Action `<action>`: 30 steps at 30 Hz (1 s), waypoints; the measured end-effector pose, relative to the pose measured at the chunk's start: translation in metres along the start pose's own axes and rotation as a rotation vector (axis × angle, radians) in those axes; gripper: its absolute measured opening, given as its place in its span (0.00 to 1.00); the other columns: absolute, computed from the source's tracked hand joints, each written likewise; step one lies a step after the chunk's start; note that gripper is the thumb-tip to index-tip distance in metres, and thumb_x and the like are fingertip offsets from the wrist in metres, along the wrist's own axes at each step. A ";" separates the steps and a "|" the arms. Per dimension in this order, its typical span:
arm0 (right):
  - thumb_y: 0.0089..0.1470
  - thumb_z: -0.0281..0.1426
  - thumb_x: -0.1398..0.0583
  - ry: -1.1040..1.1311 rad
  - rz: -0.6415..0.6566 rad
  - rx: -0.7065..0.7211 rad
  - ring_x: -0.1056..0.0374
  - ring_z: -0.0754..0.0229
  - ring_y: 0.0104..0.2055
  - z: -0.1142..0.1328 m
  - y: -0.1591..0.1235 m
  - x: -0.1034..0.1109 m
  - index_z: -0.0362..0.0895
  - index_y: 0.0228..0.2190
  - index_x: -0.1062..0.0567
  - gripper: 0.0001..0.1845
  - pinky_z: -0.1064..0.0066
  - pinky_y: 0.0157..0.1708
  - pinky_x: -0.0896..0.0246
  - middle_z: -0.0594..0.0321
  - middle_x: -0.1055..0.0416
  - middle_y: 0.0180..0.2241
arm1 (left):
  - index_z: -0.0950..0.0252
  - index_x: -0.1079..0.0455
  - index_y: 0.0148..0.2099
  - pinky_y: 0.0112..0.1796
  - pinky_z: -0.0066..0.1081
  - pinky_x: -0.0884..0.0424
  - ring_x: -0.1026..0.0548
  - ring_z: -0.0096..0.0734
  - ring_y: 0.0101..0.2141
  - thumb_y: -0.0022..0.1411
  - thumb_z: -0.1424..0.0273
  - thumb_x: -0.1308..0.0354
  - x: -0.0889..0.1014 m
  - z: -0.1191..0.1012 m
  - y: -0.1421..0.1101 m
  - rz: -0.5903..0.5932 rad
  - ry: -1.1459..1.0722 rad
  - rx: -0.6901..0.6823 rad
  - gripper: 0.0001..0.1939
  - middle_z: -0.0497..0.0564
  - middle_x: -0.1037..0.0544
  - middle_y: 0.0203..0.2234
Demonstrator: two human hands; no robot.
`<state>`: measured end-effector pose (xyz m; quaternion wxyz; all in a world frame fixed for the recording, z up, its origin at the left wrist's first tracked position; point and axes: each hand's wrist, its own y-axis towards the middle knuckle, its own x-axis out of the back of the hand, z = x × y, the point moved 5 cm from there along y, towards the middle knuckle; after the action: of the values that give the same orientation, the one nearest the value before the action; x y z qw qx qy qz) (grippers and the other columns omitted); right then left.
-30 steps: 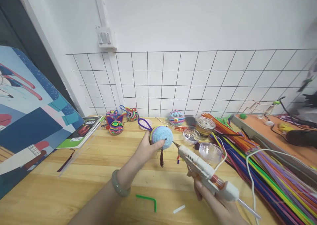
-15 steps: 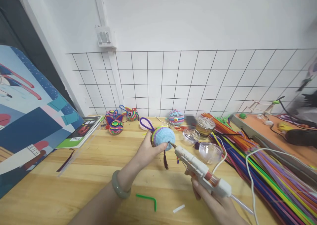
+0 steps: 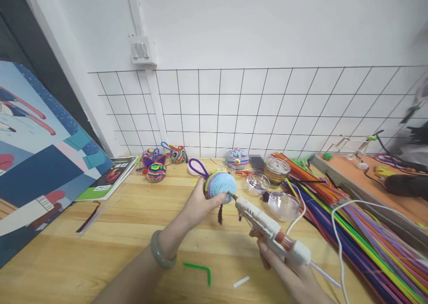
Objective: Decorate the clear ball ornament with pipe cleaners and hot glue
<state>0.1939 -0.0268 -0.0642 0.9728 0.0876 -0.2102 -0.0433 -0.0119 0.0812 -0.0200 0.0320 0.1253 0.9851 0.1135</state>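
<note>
My left hand [image 3: 202, 202] grips a ball ornament [image 3: 221, 184] wound in pipe cleaners, light blue on the near side with purple and yellow behind. A purple loop [image 3: 197, 166] rises from its top and a dark tassel [image 3: 220, 215] hangs below. My right hand [image 3: 277, 261] is wrapped around a white hot glue gun [image 3: 261, 219], a clear glue stick [image 3: 326, 275] jutting from its rear. The nozzle tip meets the middle of the blue spiral, close to my left thumb.
Finished pipe-cleaner ornaments [image 3: 155, 169] sit along the back. Clear plastic half-shells [image 3: 284, 206] and a round container [image 3: 277, 171] lie right of the ball. Bundled pipe cleaners [image 3: 354, 237] and a white cord [image 3: 339, 237] fill the right. A bent green pipe cleaner [image 3: 200, 267] lies in front.
The glue gun has moved left and its nozzle now touches the ball's blue center. The ball shifted slightly right, and its tassel has swung a little. Over the last half second little else moved.
</note>
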 end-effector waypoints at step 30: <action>0.61 0.38 0.50 -0.399 0.205 0.251 0.30 0.55 0.31 0.001 0.028 -0.027 0.46 0.33 0.28 0.14 0.68 0.30 0.38 0.60 0.28 0.28 | 0.62 0.34 0.48 0.32 0.28 0.28 0.26 0.33 0.38 0.53 0.62 0.36 0.043 -0.011 0.010 -0.180 -0.366 0.061 0.21 0.52 0.26 0.43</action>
<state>0.1708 0.0037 -0.0689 0.8928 0.1755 -0.4097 0.0654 -0.0518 0.0986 -0.0082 0.2165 0.0562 0.9731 0.0558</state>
